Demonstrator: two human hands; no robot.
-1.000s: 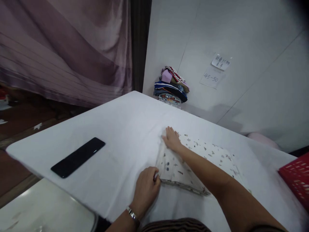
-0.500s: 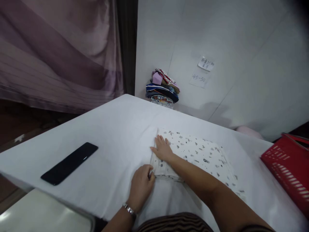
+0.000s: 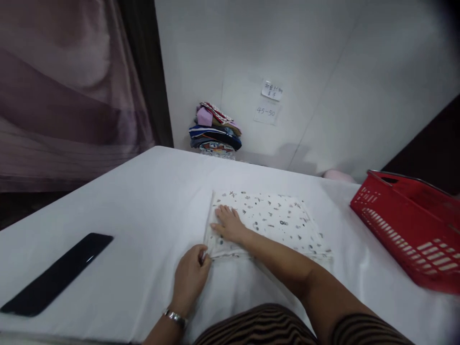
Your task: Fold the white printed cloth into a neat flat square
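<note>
A folded white cloth [image 3: 273, 223] with small dark prints lies flat on the white table [image 3: 143, 201]. My right hand [image 3: 229, 224] rests palm down on the cloth's left part, fingers stretched out. My left hand [image 3: 189, 277], with a metal watch at the wrist, pinches the cloth's near left corner between thumb and fingers.
A black phone [image 3: 57, 273] lies at the table's left edge. A red plastic basket [image 3: 409, 230] stands at the right. A stack of folded clothes [image 3: 214, 130] sits at the far edge against the wall, under two paper notes [image 3: 269, 101]. A mauve curtain [image 3: 64, 86] hangs left.
The view has swung to the right, bringing the red basket into sight. Both hands stay on the cloth, which now lies flatter and squarer on the table.
</note>
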